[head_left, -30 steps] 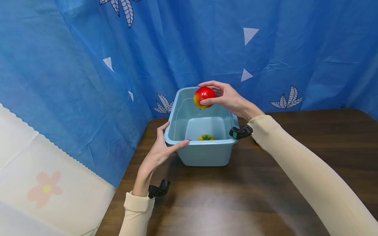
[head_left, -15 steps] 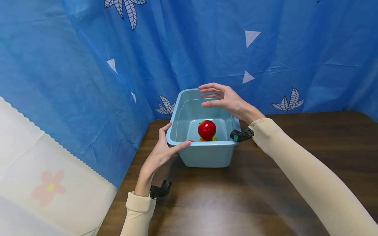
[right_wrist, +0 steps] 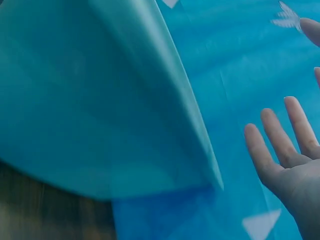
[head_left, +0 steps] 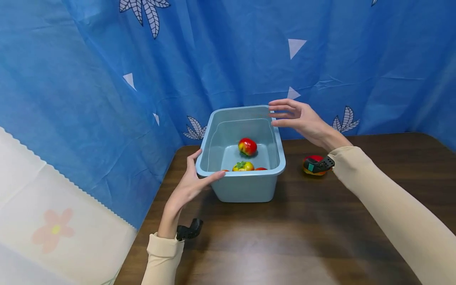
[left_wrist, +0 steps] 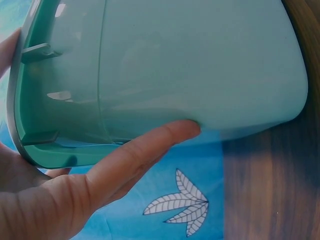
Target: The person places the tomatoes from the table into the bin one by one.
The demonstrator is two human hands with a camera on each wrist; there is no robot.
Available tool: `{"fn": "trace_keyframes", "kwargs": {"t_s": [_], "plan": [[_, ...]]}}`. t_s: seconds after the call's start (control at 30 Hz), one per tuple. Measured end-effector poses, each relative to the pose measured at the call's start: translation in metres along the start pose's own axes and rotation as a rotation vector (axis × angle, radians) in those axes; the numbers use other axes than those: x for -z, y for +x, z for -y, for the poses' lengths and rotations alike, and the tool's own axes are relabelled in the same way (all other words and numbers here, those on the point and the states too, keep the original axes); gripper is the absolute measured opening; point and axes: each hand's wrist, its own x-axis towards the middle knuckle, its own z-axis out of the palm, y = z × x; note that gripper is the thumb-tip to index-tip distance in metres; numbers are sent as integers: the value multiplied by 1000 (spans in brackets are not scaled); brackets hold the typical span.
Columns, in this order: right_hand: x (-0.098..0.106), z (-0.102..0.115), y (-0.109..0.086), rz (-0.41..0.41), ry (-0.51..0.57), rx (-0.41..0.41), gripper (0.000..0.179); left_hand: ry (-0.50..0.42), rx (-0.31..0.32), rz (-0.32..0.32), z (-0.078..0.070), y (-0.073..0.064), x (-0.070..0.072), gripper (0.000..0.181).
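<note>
A pale blue plastic basin (head_left: 246, 188) stands on the table, its long side running away from me. My left hand (head_left: 189, 184) holds its near-left corner, thumb on the front rim and fingers along the outer left wall (left_wrist: 200, 65). Inside lies a red-and-yellow toy fruit (head_left: 247, 146), with a yellow one topped by green leaves (head_left: 243, 166) nearer the front. Red bits of other fruit (head_left: 261, 169) show above the front rim, mostly hidden. My right hand (head_left: 303, 118) hovers by the far-right rim, fingers spread and holding nothing.
Another red-and-yellow toy fruit (head_left: 313, 159) sits on the wooden table (head_left: 270, 241) right of the basin, partly behind the right wrist's black band (head_left: 322, 165). A blue curtain (head_left: 235, 51) hangs close behind the basin. Pale flowered cloth (head_left: 53, 229) lies at left.
My right hand let the red-and-yellow toy fruit drop into the basin, then moved right, past the basin's far-right rim. The fruit inside have shifted. The left hand stayed at its corner.
</note>
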Motion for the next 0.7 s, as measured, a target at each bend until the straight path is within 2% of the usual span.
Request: {"fn": "trace_keyframes", "kwargs": {"t_s": [0.23,0.53,0.7], "plan": [[28,-22,-26,-52,-44,-82,56,6,-3,-4,1,2,3,109],[53,-77,-56,-35,-196,-211,67,15,16,-8,4,3,1,108],[65,-99,-70,-39,-281,-231,68,3,15,-5,3,2,0,108]]}}
